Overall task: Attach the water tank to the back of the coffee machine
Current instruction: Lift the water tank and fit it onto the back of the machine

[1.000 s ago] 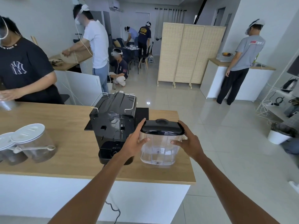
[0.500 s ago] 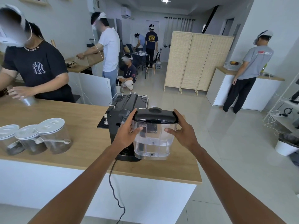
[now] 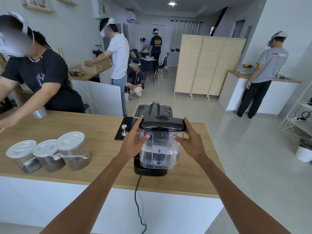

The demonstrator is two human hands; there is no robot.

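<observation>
Head view: water tank (image 3: pixel 160 149), clear body with black lid and a MAX mark, sits at frame centre, held against the near side of the black coffee machine (image 3: pixel 156 109), whose base shows just under the tank. Left hand (image 3: pixel 133 144) grips the tank's left side, thumb curled onto the front face, index finger up along the lid edge. Right hand (image 3: pixel 191 143) grips the right side the same way, thumb on the front. Water fills the tank's lower part. Black cord (image 3: pixel 137 200) drops from the machine base over the wooden counter (image 3: pixel 101 129) edge. Three lidded jars (image 3: pixel 49 152) stand at lower left; tamper (image 3: pixel 124 130) on a black mat left of the machine. Several people stand in the background.
</observation>
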